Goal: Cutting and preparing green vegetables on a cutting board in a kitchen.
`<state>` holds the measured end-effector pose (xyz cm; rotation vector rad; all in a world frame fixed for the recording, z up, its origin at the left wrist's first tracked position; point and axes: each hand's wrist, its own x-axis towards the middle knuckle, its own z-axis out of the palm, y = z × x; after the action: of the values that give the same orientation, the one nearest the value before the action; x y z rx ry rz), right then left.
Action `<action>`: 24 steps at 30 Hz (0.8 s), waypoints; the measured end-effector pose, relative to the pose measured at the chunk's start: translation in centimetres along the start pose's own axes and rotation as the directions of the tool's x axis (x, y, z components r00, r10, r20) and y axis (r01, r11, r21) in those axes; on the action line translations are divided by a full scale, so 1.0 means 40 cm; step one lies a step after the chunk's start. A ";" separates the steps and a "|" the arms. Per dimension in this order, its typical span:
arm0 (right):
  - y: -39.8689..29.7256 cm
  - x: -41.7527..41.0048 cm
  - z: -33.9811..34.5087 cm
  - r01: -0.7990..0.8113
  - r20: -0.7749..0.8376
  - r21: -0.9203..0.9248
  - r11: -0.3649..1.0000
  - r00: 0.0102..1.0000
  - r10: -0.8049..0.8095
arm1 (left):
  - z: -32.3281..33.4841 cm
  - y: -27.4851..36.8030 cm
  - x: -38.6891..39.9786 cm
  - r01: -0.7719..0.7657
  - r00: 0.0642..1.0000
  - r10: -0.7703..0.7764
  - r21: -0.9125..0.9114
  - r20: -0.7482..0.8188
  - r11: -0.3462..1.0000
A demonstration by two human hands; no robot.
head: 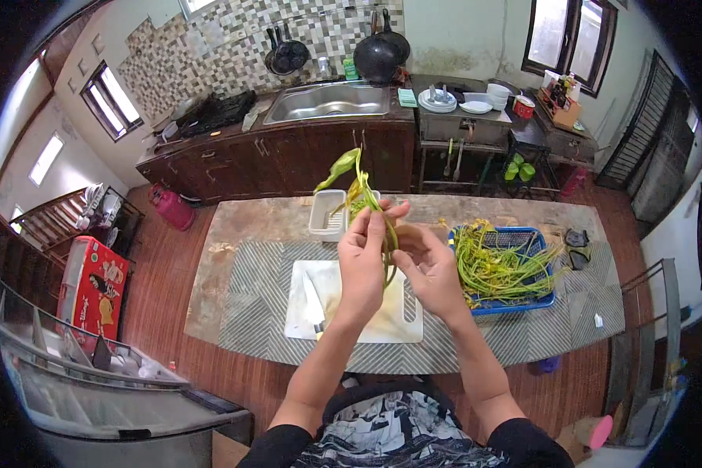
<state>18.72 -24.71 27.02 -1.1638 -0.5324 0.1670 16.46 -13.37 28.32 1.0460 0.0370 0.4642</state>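
Above the white cutting board (395, 329) my left hand (362, 251) grips a green leafy vegetable stalk (372, 196) between thumb and fingers. A green leaf and a yellowed one stick out above that hand. My right hand (430, 266) pinches the lower, curved part of the same stalk. A kitchen knife (312, 298) lies on the left side of the board, its handle partly hidden by my left forearm. To the right, a blue plastic basket (518, 306) holds a tangle of green and yellow stalks (497, 266).
Beyond the board stand a white plastic container (327, 234) and, partly behind my left hand, another with green pieces (358, 206). A dark object (577, 248) lies right of the basket. A striped mat (257, 304) covers the near tabletop. The sink (330, 105) is across the room.
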 end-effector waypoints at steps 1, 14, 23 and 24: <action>0.005 -0.001 -0.007 -0.004 0.001 -0.001 1.000 1.000 0.004 | -0.007 0.005 0.007 -0.006 1.000 0.006 0.060 0.002 0.998; -0.013 0.078 0.007 -0.035 0.063 -0.270 0.962 0.997 0.054 | -0.006 0.049 0.042 0.065 0.996 -0.055 -0.147 0.070 0.987; 0.090 0.031 0.032 0.098 0.157 -0.349 0.932 0.987 -0.045 | -0.045 0.086 0.075 0.062 0.998 -0.063 -0.327 0.007 0.943; 0.109 0.020 0.022 0.052 0.213 -0.419 0.906 0.976 0.043 | -0.064 0.100 0.083 0.046 0.999 -0.041 -0.346 0.023 0.937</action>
<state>19.62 -21.90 23.59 -1.5794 -0.7923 0.1812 17.42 -8.29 31.01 0.6998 -0.0347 0.4048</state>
